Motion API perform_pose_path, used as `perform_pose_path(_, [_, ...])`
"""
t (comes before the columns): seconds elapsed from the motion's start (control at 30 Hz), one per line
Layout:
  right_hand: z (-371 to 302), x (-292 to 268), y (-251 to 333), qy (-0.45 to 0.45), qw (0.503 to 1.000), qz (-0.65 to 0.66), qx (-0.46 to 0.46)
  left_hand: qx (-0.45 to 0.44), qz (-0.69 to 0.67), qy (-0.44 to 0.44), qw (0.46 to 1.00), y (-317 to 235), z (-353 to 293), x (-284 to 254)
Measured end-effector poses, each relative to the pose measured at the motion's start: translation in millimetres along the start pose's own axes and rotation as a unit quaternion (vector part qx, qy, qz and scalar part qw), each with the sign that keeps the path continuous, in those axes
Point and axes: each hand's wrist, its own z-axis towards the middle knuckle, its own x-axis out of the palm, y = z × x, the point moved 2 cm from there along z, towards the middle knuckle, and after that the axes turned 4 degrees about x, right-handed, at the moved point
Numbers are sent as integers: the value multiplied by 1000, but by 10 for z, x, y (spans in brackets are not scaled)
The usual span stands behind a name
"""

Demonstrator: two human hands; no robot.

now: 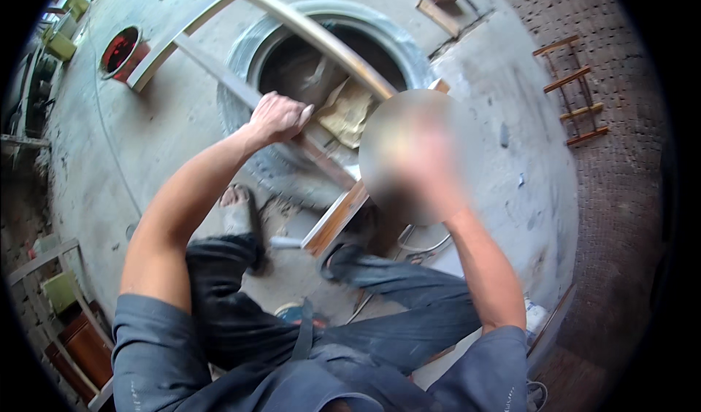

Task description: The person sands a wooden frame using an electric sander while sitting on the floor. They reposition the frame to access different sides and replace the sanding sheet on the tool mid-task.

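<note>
Shirt (314,383): dark slate grey, with a curved neckline at the lower edge of the frame
Left sleeve (157,346): short, wide, same slate grey, lower left; a short row of small pale marks on it
Right sleeve (482,375): short, matching, lower right, with similar pale marks
Trousers (409,288): long, loose, dark; nearly black with pale streaks at left, more blue-grey and dusty-looking at right
Strap (303,332): narrow, flat, grey, at the waist, lower centre
Left footwear (255,233): dark-edged, open-toed, left of centre
Right footwear (332,261): dark, partly hidden
Left hand (281,116): bare
Right hand (427,149): blurred, details unreadable
</note>
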Motion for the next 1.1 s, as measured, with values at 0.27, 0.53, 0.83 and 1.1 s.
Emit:
perform_pose_path(0.27, [623, -167, -734, -25, 995, 53, 80, -44, 26, -70, 996, -292, 128, 99])
perform_pose_path(0.53, [1434, -306, -1439, 3, 994, 31, 108, -69, -10, -27, 997, -354, 101, -26])
perform_pose_path(0.83, [1664, -335, -1671, -7, 991, 3, 137, -74, -4, -29, 997, -347, 136, -16])
perform_pose_path(1.1, [732, -328, -876, 16, 998, -21, 65, -69, 10, -48, 996, -314, 96, 55])
